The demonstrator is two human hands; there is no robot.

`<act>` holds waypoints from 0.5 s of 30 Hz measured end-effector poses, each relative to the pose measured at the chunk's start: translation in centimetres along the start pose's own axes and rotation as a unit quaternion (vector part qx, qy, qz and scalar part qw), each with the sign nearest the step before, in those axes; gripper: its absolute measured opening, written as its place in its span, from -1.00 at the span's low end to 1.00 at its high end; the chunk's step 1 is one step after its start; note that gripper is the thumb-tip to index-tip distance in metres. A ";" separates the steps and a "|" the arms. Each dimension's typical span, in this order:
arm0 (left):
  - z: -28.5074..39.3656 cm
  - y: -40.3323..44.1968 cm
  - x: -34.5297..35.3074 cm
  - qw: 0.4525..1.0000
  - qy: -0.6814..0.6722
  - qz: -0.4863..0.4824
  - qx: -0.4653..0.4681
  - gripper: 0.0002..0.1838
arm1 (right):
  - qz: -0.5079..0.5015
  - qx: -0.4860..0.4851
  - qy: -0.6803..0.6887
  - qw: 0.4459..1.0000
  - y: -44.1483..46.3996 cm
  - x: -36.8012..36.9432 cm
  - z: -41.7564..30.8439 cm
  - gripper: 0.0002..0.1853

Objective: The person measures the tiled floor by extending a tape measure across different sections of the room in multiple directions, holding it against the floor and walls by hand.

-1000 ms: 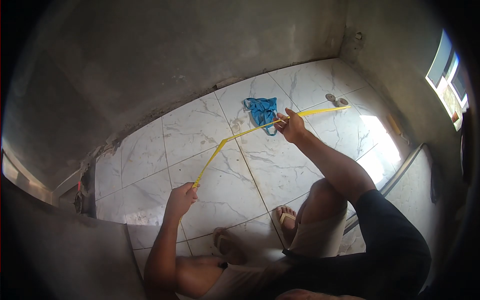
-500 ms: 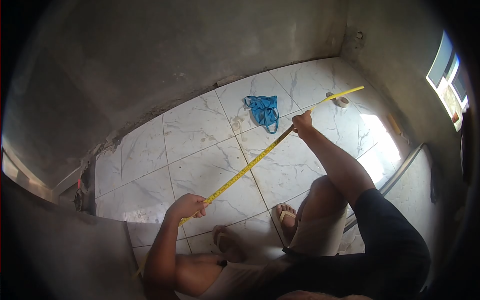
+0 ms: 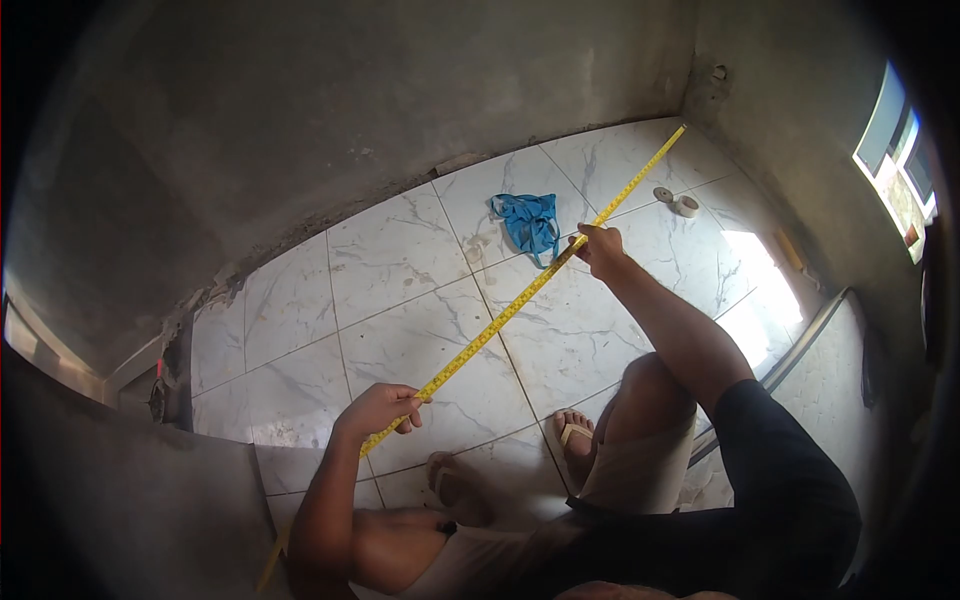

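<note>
A yellow tape measure blade runs slantwise over the tiled floor, from lower left to upper right. My left hand is closed on its lower part, and a length of blade passes out below the fingers. Farther up, my right hand pinches the same blade. Past the right hand the free end stretches toward the far corner. Close to that hand, a crumpled blue cloth with straps lies on the tiles. No tape measure case shows.
Two small round items, a white roll and a flat disc, lie on the marbled tile floor. Bare grey walls enclose it. A pale panel with a dark edge leans at right. My sandalled feet stand below.
The blade's far end has swung left and up toward the corner, and its stretch past my right hand now lies straighter. The right hand has turned and shifted slightly left. My left hand barely moved.
</note>
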State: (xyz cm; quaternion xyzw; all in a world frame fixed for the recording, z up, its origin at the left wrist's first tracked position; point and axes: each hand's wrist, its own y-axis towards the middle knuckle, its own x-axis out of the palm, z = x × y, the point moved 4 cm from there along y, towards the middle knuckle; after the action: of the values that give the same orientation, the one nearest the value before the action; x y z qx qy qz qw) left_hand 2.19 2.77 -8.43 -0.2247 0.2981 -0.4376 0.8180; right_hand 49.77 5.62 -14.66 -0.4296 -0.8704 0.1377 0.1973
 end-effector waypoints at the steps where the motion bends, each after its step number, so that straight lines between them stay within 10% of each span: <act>1: 0.5 0.0 0.0 1.000 -0.002 0.011 0.005 -0.68 | -0.077 0.048 0.037 0.995 -0.2 0.7 0.5 -0.74; 11: 2.5 0.8 -0.8 0.995 -0.036 0.077 0.056 -0.67 | -0.485 0.201 -0.079 0.847 -12.1 8.0 3.0 -0.69; 15: 3.2 0.5 -0.6 0.994 -0.038 0.088 0.060 -0.67 | -0.578 0.131 -0.232 0.771 -15.3 8.8 4.7 -0.29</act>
State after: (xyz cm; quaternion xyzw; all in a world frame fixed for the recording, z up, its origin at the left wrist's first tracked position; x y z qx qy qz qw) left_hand 4.34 3.90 -6.24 -0.1647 0.2586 -0.3718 0.8762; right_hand 32.06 3.26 -10.59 0.2301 -0.9473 0.2055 0.0861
